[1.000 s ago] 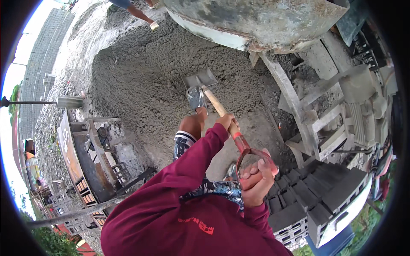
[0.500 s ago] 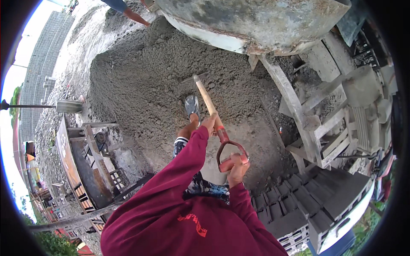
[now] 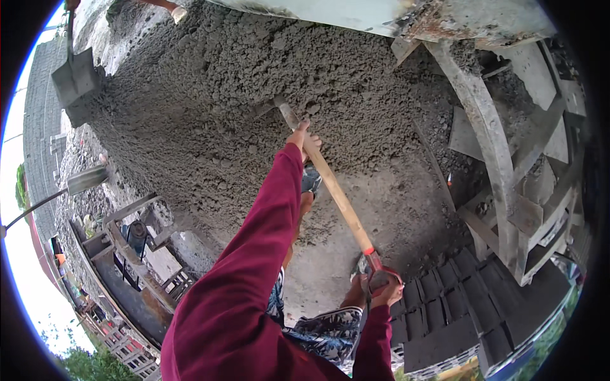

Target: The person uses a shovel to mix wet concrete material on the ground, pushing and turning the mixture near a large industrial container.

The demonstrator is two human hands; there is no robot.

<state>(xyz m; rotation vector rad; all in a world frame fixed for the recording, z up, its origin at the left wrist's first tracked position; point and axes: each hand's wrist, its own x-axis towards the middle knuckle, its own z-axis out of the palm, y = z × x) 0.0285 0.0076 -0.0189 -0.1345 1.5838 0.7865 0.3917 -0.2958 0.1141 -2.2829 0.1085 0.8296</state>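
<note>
I hold a shovel with a pale wooden shaft [image 3: 337, 193] and a red D-shaped grip. My left hand [image 3: 305, 138] is wrapped around the upper shaft close to the blade, which is sunk out of sight in a big heap of wet grey concrete mix [image 3: 229, 95]. My right hand [image 3: 384, 293] is closed on the red grip [image 3: 380, 270] at the low end. Both arms wear dark red sleeves. My bare feet and patterned shorts show below the shaft.
A second shovel blade [image 3: 75, 77] held by another person hangs at the upper left, and that person's foot [image 3: 178, 11] shows at the top. A mixer drum's rusty rim [image 3: 445, 19] and its grey frame [image 3: 489, 152] stand on the right. Stacked dark blocks [image 3: 457, 317] lie lower right.
The shovel has been pushed forward and its blade driven into the heap. My left arm has stretched out along the shaft. The view has tipped closer to the pile.
</note>
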